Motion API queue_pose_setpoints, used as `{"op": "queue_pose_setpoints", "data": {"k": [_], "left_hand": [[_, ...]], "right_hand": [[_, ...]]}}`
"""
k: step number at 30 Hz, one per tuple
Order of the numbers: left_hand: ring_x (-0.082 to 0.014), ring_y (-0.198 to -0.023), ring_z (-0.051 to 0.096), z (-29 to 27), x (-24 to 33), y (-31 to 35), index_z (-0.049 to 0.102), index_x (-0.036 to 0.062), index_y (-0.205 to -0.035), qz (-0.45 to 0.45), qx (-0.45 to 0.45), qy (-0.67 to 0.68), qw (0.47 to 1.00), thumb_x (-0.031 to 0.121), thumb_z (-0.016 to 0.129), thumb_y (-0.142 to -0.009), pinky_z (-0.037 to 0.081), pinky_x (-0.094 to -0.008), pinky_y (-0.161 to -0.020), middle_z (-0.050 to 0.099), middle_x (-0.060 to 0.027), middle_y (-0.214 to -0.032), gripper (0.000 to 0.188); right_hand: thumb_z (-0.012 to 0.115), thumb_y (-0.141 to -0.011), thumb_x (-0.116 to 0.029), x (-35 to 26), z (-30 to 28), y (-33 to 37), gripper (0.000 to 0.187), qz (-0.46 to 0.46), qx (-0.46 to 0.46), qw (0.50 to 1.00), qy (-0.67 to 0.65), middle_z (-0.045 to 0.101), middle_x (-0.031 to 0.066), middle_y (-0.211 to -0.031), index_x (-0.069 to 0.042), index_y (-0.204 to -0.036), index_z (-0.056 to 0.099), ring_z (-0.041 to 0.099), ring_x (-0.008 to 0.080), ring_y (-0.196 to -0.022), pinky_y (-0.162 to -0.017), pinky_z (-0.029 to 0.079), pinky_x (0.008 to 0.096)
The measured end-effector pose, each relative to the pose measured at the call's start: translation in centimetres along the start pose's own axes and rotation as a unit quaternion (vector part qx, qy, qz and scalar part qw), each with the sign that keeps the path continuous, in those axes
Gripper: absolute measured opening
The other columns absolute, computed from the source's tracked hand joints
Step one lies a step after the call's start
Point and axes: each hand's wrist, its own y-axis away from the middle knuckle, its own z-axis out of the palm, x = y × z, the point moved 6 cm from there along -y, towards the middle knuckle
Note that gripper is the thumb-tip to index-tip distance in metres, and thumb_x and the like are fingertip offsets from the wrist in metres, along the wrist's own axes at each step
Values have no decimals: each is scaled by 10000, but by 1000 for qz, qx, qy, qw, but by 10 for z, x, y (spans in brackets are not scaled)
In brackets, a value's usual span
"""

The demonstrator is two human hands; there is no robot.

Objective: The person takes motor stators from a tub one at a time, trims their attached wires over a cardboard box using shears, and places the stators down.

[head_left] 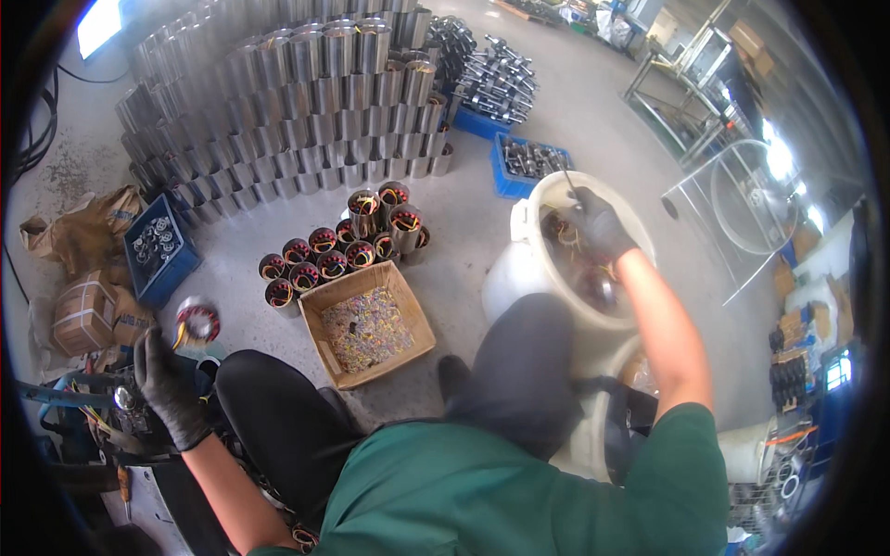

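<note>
My left hand (169, 394), in a dark glove, is raised at the left with its fingers stretched out. Just beyond its fingertips is a motor stator (197, 322) with red windings and a yellow wire; I see no clear grip on it. My right hand (601, 225), gloved too, reaches over the mouth of a white barrel (526, 222). Its fingers are closed round a thin dark rod (565, 170) that sticks up past the rim. Inside the barrel lie wound motor parts (593, 285), partly covered by my hand and forearm.
A cardboard box (419, 339) of small colourful scraps stands before my knees. Behind it are several stators (323, 240) in metal cylinders. Stacked steel cylinders (306, 120) rise at the back. Blue crates (508, 176) hold metal shafts. Another blue crate (171, 273) stands left, near a taped carton (85, 313).
</note>
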Motion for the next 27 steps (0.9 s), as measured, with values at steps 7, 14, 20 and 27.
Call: {"op": "queue_pose_setpoints", "data": {"k": [7, 14, 20, 27], "left_hand": [[-291, -924, 617, -22, -102, 133, 556, -17, -1172, -237, -102, 152, 954, 3, 586, -874, 516, -353, -778, 600, -159, -1020, 300], [-196, -864, 598, -50, -155, 288, 615, 11, -1035, -642, -98, 347, 677, 211, 518, -921, 488, -323, -767, 625, -76, -928, 249], [-231, -836, 595, -53, -137, 354, 626, 64, -1062, -706, -150, 296, 626, 284, 473, -954, 478, -332, -735, 635, -79, -905, 289], [-241, -871, 595, -7, -95, 340, 620, 62, -1123, -687, -174, 336, 620, 258, 478, -959, 490, -358, -738, 643, -104, -985, 292]], "right_hand": [[678, -712, -150, 160, -39, 36, 489, 175, -193, 897, 356, 644, 210, -1113, -83, -1186, 576, 631, 354, -1033, -875, 494, 412], [504, -817, -163, 228, -28, 49, 452, 155, -143, 881, 423, 648, 276, -1003, -24, -1246, 492, 636, 400, -976, -867, 493, 473], [472, -859, -247, 223, -27, 42, 512, 241, -135, 856, 437, 641, 220, -1143, -56, -1334, 460, 629, 344, -1065, -902, 494, 452], [508, -849, -396, 217, -31, 47, 605, 334, -216, 825, 402, 555, 178, -1324, -108, -1378, 447, 528, 327, -1239, -991, 437, 501]]}}
